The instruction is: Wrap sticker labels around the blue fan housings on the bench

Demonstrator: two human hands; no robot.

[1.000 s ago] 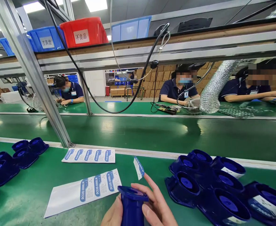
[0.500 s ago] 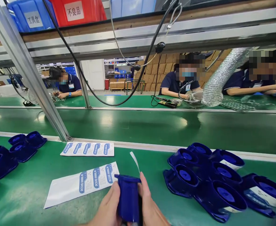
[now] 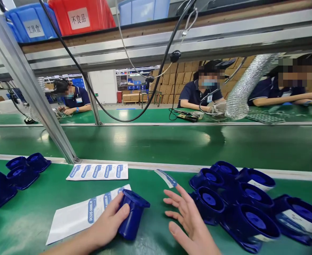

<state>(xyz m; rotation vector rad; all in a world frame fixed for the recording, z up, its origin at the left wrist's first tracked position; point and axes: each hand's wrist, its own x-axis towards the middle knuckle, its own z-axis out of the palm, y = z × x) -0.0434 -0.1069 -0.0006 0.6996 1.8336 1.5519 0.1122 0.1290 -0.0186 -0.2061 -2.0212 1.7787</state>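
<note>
My left hand (image 3: 106,222) is wrapped round a dark blue flanged plastic housing (image 3: 134,216), tilted, its flange end up. To the right, my right hand (image 3: 192,221) is open with its fingers spread. A curved white-and-blue label (image 3: 167,178) clings to the tip of its index finger. Behind my left hand lies a label sheet (image 3: 68,221), part bare backing and part printed labels, partly covered by the hand and the housing. A second sheet of labels (image 3: 97,172) lies farther back.
Several blue housings (image 3: 254,221) crowd the right of the green bench, some bearing labels; more housings (image 3: 23,175) stand at left. A metal post (image 3: 49,122) rises at back left. Above hang a black cable (image 3: 124,119) and a shelf with bins (image 3: 81,17). Co-workers sit opposite.
My hands have parted. The left hand keeps the housing, moved left and tilted; the right hand has let go of it and opened, the label now on its index fingertip with its printed face showing.
</note>
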